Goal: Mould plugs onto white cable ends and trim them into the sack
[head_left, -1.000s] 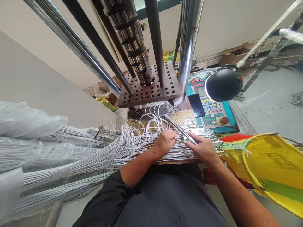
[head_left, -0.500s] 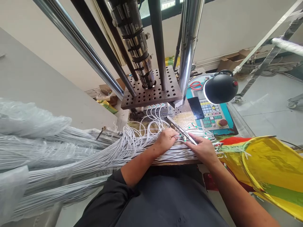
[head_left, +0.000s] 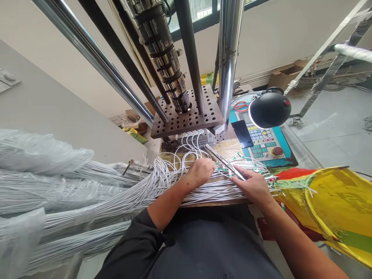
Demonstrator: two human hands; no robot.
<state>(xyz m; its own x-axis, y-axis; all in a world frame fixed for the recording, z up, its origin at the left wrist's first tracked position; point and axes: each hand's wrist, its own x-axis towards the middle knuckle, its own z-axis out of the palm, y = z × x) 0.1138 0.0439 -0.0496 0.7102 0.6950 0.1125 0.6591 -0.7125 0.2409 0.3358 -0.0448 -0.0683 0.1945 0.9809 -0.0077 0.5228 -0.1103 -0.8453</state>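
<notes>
White cables run in a thick bundle from the left across the wooden bench, several with small green ends near my hands. My left hand is closed over the cables, its fingertips pinched on a white cable beside the green ends. In my right hand is a long, narrow metal bar, gripped at its near end between thumb and fingers and pointing up and left. Several cables loop from the bench into a metal block under the perforated press plate.
Behind the bench stand the press columns. To the right are a control panel with a red button, a dark phone, red scissors, a black lamp and a yellow bag. Plastic-wrapped cable bundles lie left.
My left hand has shifted slightly left, away from the metal bar. My right hand, still holding the bar, sits a little further right. The whole view has tilted slightly.
</notes>
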